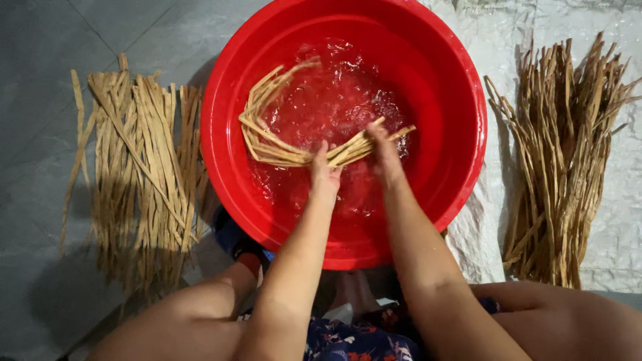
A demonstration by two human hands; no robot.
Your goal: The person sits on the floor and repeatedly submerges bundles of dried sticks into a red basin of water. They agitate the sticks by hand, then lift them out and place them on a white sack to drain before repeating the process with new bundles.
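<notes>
A big red basin holds water that ripples and splashes. Inside it a bundle of tan straw-like strips is bent into a loop, partly under the water. My left hand grips the strips where the two ends of the bundle cross. My right hand holds the same bundle just to the right, with the strip ends sticking out past its fingers. Both hands are wet and inside the basin.
A flat pile of the same strips lies on the grey floor left of the basin. A bigger, darker, dry heap rests on a white plastic sheet at the right. My knees frame the bottom edge.
</notes>
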